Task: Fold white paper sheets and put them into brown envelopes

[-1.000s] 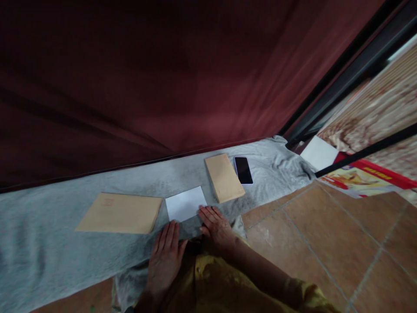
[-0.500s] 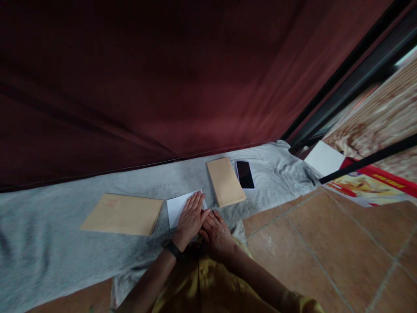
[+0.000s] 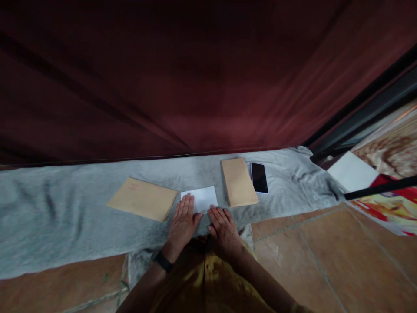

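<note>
A white sheet of paper (image 3: 202,198), apparently folded, lies on the grey cloth in front of me. My left hand (image 3: 183,221) rests flat on its left part, fingers stretched out and nothing held. At the paper's lower right corner, my right hand (image 3: 224,226) lies with straight fingers touching the edge. Left of the paper is a brown envelope (image 3: 143,198) with a red mark, perhaps several stacked. To the right lies a stack of brown envelopes (image 3: 239,181), and beside it a phone (image 3: 259,178) with a dark screen.
Grey cloth (image 3: 87,217) covers the long, narrow surface. Behind it hangs a dark red curtain (image 3: 202,95). On the right stand a dark metal frame (image 3: 345,124), a white sheet (image 3: 352,171) and a colourful printed box or bag (image 3: 384,212). Brown floor tiles (image 3: 302,261) show below.
My hands were close together on the paper's right side. Now they are apart, the left hand moved to the paper's left part. The camera view has turned slightly.
</note>
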`<state>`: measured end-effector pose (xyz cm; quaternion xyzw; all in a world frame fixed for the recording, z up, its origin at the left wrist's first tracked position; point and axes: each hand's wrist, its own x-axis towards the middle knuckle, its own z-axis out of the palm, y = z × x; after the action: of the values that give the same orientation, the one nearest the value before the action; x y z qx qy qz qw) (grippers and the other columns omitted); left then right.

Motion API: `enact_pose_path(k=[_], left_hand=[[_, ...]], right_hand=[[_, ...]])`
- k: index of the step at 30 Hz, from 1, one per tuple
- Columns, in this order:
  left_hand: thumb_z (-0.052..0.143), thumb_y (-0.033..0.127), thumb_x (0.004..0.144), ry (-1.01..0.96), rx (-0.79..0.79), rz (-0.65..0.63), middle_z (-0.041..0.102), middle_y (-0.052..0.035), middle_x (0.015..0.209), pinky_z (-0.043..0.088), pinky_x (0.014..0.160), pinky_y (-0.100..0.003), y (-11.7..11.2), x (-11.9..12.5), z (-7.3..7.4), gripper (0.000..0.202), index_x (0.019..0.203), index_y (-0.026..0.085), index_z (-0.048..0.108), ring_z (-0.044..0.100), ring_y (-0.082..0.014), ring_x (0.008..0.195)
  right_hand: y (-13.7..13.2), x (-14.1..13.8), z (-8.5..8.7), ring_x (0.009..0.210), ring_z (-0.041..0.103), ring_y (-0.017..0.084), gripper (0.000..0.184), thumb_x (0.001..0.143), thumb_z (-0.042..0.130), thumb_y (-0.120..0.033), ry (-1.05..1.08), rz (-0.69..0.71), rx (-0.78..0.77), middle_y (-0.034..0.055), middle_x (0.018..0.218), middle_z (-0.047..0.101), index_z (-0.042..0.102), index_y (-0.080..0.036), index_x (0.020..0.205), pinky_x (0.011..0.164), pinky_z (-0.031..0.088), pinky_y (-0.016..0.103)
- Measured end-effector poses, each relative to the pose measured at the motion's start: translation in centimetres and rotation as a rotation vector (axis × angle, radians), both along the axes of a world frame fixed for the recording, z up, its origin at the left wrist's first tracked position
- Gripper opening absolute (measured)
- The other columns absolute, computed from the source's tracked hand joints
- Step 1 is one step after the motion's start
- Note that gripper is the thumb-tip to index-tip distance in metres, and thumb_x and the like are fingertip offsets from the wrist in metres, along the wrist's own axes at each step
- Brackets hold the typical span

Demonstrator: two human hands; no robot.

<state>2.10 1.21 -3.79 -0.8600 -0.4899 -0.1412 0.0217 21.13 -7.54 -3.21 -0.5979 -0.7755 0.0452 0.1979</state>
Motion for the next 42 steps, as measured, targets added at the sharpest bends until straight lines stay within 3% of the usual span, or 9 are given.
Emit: enact_pose_path(k=[13,19,24,29,37,42], left_hand=[[0.044,0.048,0.099,0.009,-0.004,-0.048,0.042,-0.0172,0.159,0.032,0.123,-0.048,-6.4,-3.2,0.8,0.069,0.157,0.01,0.036,0.039,-0.0294,0.149],[0.046,0.043,0.097,0.03,-0.015,-0.027,0.045,-0.0205,0.157,0.033,0.122,-0.051,-6.5,-3.0,0.3,0.063,0.148,0.006,0.048,0.039,-0.0322,0.148],[0.046,0.038,0.095,-0.015,-0.036,-0.026,0.052,-0.0241,0.151,0.036,0.12,-0.052,-6.7,-2.9,-0.8,0.06,0.143,0.002,0.052,0.045,-0.033,0.145],[0.042,0.049,0.099,-0.035,-0.056,-0.005,0.058,-0.0236,0.145,0.042,0.116,-0.049,-6.7,-3.0,-1.7,0.064,0.14,0.003,0.055,0.052,-0.0339,0.138],[0.041,0.048,0.099,-0.032,-0.022,-0.036,0.053,-0.0231,0.15,0.04,0.117,-0.049,-6.4,-3.1,-1.6,0.064,0.144,0.003,0.052,0.047,-0.0336,0.143],[0.039,0.049,0.1,-0.001,0.029,-0.04,0.056,-0.0229,0.147,0.042,0.115,-0.047,-6.2,-3.1,-1.5,0.063,0.14,0.003,0.056,0.051,-0.0331,0.14]], right_hand=[[0.2,-0.5,0.6,0.146,0.042,0.026,0.056,0.102,0.046,-0.022,0.014,-0.022,-0.019,0.0142,0.156,0.048,0.037,-0.015,0.157,0.122,0.03,0.053],[3.2,-3.8,1.6,0.144,0.044,0.025,0.044,0.106,0.044,-0.032,0.083,0.099,-0.038,0.0108,0.151,0.054,0.054,-0.016,0.146,0.124,0.029,0.051],[6.1,-6.3,1.6,0.145,0.043,0.021,0.044,0.108,0.041,-0.036,0.057,0.191,-0.111,0.0078,0.154,0.051,0.053,-0.018,0.146,0.124,0.029,0.047],[8.0,-6.6,1.5,0.147,0.04,0.022,0.044,0.108,0.041,-0.038,0.025,0.2,-0.112,0.0063,0.157,0.048,0.049,-0.02,0.148,0.124,0.027,0.048],[9.8,-7.0,1.6,0.148,0.036,0.025,0.046,0.107,0.044,-0.039,-0.025,0.162,-0.132,0.0049,0.16,0.043,0.047,-0.022,0.15,0.125,0.025,0.052],[10.3,-7.1,1.4,0.149,0.036,0.024,0.047,0.108,0.042,-0.041,-0.04,0.154,-0.122,0.003,0.161,0.042,0.046,-0.022,0.151,0.125,0.024,0.051]])
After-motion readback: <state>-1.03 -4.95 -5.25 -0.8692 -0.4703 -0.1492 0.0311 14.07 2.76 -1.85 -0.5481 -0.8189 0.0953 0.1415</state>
